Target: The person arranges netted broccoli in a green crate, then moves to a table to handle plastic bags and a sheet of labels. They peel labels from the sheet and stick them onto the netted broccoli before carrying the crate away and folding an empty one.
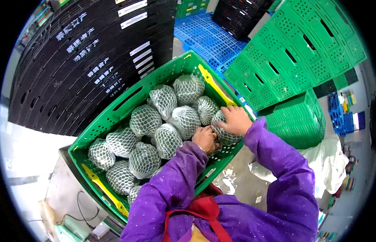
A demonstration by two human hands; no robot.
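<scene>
Head view: both hands' fingers (226,126) curled round netted fruit (226,135) in green crate (115,113).

I see the green crate (115,115) packed tight with netted fruits (144,120), so no gaps between them; only from above is it open, and black crates (87,60) wall off the far side

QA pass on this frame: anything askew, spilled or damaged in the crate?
Nothing stands out. The green crate holds net-wrapped fruits, all inside it, sleeves on, none spilled. Both hands, left hand and right hand, rest on the fruit at the crate's near corner. White scraps lie on the floor beside the crate.
</scene>
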